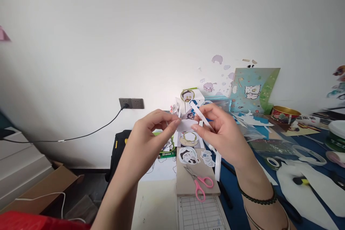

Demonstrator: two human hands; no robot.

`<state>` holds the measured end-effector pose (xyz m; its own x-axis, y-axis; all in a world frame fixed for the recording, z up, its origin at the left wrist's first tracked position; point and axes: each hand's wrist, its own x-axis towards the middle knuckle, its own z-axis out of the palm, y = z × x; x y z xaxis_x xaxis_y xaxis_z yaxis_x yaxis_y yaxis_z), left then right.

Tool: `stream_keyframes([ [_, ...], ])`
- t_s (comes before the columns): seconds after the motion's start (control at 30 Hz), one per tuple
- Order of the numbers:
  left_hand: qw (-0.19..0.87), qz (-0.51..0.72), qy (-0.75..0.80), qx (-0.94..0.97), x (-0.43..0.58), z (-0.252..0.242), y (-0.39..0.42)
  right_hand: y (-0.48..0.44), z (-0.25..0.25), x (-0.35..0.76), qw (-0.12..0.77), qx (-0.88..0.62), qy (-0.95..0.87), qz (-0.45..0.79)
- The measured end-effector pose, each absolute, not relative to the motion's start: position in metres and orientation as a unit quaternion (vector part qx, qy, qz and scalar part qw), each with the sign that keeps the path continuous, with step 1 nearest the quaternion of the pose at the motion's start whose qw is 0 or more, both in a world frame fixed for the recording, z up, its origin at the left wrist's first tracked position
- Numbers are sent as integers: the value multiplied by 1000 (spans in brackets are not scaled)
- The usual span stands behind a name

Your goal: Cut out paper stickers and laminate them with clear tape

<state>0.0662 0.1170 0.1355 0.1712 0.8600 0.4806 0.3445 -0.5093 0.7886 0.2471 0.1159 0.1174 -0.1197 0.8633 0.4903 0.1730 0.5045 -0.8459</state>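
The right hand (224,132) partly hides the white strip (201,114).

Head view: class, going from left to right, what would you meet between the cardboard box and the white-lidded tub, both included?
Cardboard box → wall sockets → left hand → white paper → right hand → red tin with a gold rim → white-lidded tub.

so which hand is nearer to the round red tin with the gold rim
Right. The right hand is left of the tin; the left hand is farther left, on the right hand's far side.
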Motion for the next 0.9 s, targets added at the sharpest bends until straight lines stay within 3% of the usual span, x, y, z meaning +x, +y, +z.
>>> stream_keyframes([
  [0.43,314,534,452,642,68,136,124,112,117,246,597,-379,-635,312],
  [0.73,334,548,445,625,69,138,122,108,118,243,500,-396,-706,306],
  [0.9,358,567,434,601,70,136,122,110,117,239,489,-409,-711,297],
])
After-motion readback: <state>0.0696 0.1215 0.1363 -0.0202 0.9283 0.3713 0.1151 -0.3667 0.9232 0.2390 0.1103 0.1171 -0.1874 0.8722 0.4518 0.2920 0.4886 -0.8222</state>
